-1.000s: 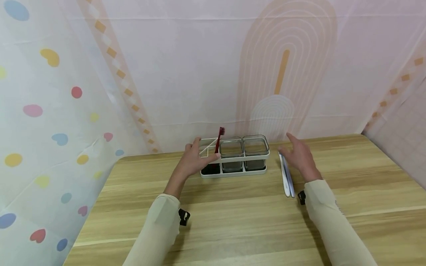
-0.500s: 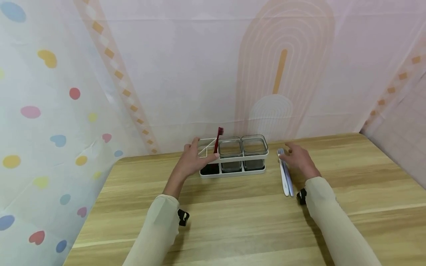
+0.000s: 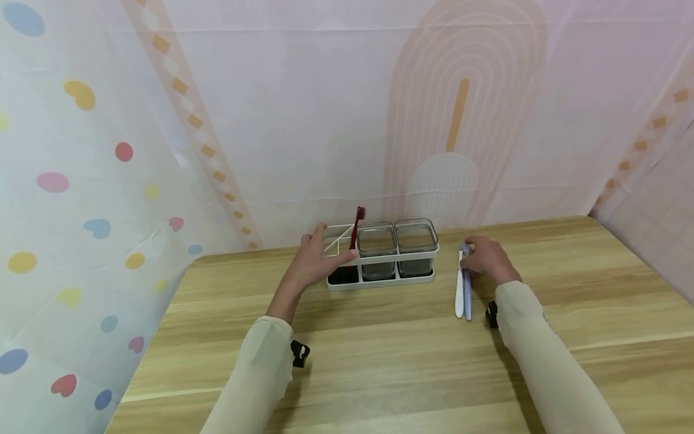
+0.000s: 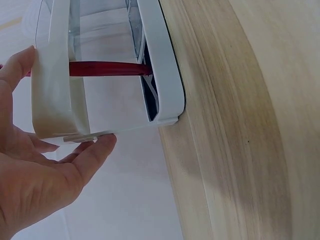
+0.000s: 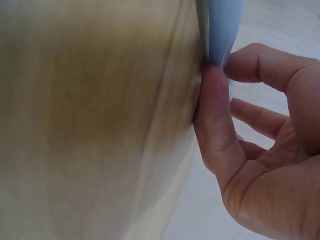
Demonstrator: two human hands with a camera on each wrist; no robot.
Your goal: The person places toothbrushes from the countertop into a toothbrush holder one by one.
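Note:
A white rack [image 3: 379,282] stands near the table's back edge with a red toothbrush [image 3: 356,226] upright in its left slot and two clear glass cups [image 3: 376,244] beside it. My left hand [image 3: 317,259] grips the rack's left end, thumb on the front rail; in the left wrist view the fingers [image 4: 95,150] span that end of the rack [image 4: 165,65], with the red toothbrush [image 4: 105,68] inside. Right of the rack, a white toothbrush [image 3: 459,295] and a blue toothbrush [image 3: 467,298] lie together on the table. My right hand [image 3: 485,259] pinches the blue toothbrush [image 5: 225,25] at its far end.
The wooden table [image 3: 379,361] runs wide in front of the rack and hands. A patterned fabric backdrop [image 3: 325,120] hangs close behind the rack and along the left and right sides.
My right hand has come down from hovering over the two toothbrushes and pinched their far end; their near ends swung slightly left. The left hand stays on the rack.

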